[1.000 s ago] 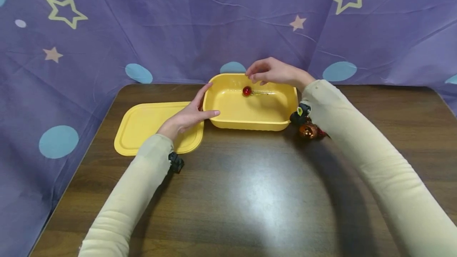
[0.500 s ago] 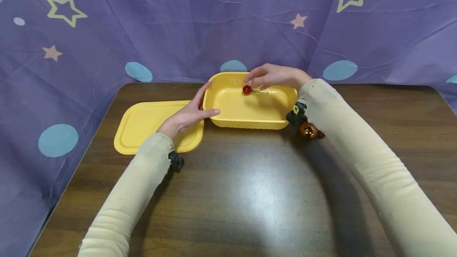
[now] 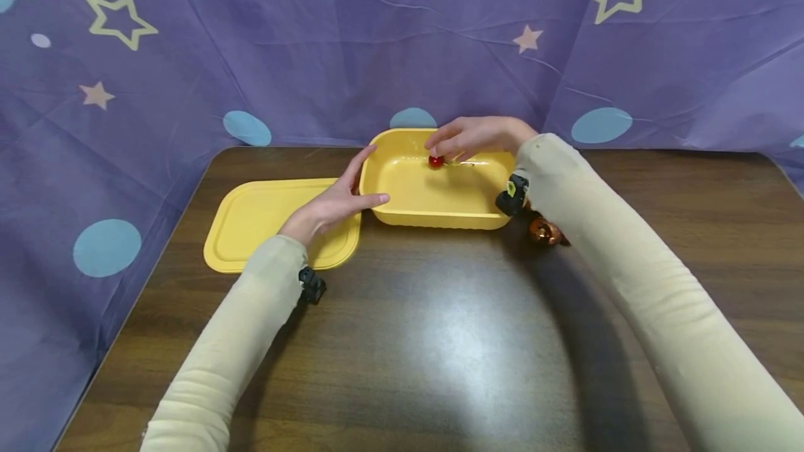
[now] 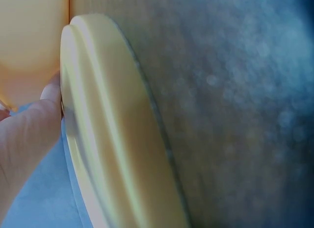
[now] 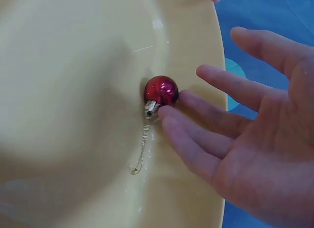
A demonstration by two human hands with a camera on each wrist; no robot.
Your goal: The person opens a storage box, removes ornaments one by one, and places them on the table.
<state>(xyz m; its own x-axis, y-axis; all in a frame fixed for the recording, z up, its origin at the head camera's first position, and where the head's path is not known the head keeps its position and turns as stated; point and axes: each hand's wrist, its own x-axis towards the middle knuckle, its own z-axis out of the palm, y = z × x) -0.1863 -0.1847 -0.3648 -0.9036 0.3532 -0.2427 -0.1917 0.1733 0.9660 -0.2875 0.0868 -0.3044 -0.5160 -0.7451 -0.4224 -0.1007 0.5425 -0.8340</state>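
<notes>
Red bauble (image 5: 161, 89) lies in yellow tub (image 3: 440, 218), loose against our right hand's (image 3: 480, 137) straight fingers (image 5: 196, 115); nudged, it may roll. Left hand (image 3: 333, 204) steadies the rim, fingers straight.

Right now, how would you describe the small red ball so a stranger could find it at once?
On the brown table stands an open yellow tub, its lid lying flat to its left. Inside the tub, by the far wall, lies the red ball at the right hand fingertips. It is shiny red with a thin gold string, unlike the copper ball outside the tub.
</notes>
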